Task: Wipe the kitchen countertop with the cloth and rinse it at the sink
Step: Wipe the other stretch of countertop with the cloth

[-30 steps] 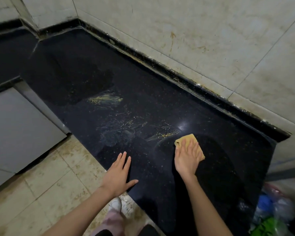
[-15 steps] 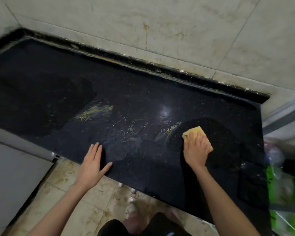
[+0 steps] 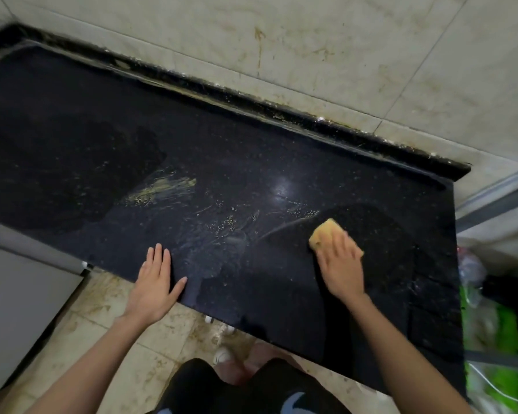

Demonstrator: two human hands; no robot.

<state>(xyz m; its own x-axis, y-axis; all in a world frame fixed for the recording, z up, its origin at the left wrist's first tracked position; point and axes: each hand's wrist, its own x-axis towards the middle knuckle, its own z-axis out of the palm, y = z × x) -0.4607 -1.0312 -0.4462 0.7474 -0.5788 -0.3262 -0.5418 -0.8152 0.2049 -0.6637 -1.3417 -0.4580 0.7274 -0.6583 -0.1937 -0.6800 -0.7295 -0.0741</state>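
Note:
A black speckled countertop [image 3: 251, 162] runs along a stained tiled wall. My right hand [image 3: 340, 264] lies flat on a folded yellow cloth [image 3: 323, 233] and presses it to the counter's right part; only the cloth's far corner and a right edge show. My left hand [image 3: 156, 282] rests palm down, fingers apart, on the counter's front edge. Yellowish crumbs and smears [image 3: 162, 189] lie in the middle of the counter, with more specks [image 3: 228, 225] left of the cloth. No sink is in view.
A grey cabinet front [image 3: 15, 297] stands at the left below the counter. Plastic bags with green items [image 3: 497, 339] sit on the floor past the counter's right end. Stained floor tiles [image 3: 150, 354] and my legs are below.
The view has swung right along the counter. My right hand has slid the cloth slightly left toward the specks. My left hand stays on the front edge.

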